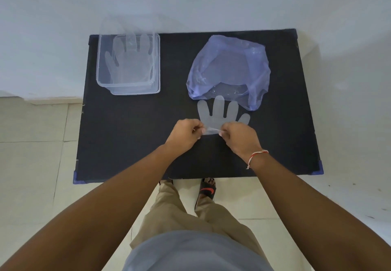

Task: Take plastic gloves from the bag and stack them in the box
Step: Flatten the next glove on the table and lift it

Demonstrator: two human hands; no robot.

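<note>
A clear plastic glove lies flat on the black table, fingers pointing away from me, just in front of the bluish plastic bag. My left hand and my right hand each pinch a corner of the glove's cuff, close together. The clear box stands at the table's far left. At least one glove lies flat inside it.
The black table has blue corner caps and stands against a pale wall. Tiled floor surrounds it. My legs and a sandalled foot show below the near edge.
</note>
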